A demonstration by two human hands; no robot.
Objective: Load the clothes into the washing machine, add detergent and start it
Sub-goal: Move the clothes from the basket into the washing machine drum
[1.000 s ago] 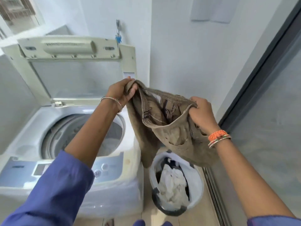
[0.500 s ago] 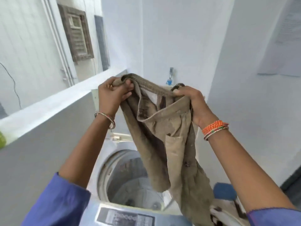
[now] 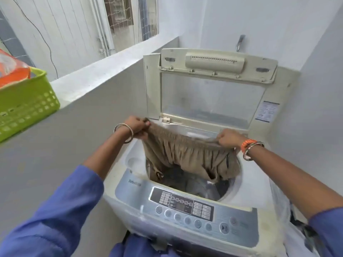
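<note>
- Head view, looking down: a top-loading washing machine [image 3: 185, 217] stands in a narrow white-walled corner, its lid [image 3: 209, 89] raised upright at the back.
- The lid is cream plastic with a clear window panel; a small printed label sits on its right edge.
- A pair of khaki trousers [image 3: 187, 156] hangs over the open drum [image 3: 200, 186] — the gathered elastic waistband is stretched flat between both hands, and the fabric falls in soft vertical folds.
- The lower part of the trousers dips into the drum mouth; the cloth is a dull tan, slightly creased, with a hem or pocket edge curling at the lower right.
- The left hand [image 3: 136, 125] pinches the left end of the waistband, fingers curled round the cloth; a thin metal bangle circles the wrist.
- The right hand [image 3: 227, 139] grips the right end of the waistband in a closed fist; orange and beaded bracelets sit on that wrist.
- Both forearms reach out of blue sleeves [image 3: 61, 216].
- Inside the drum, under the trousers, darker shapes show, too blurred to tell apart.
- The control panel [image 3: 185, 206] along the front edge is silver-blue — a dark display with a row of round buttons beneath.
- On a ledge at the left stands a lime-green plastic basket [image 3: 27, 106] holding something orange.
</note>
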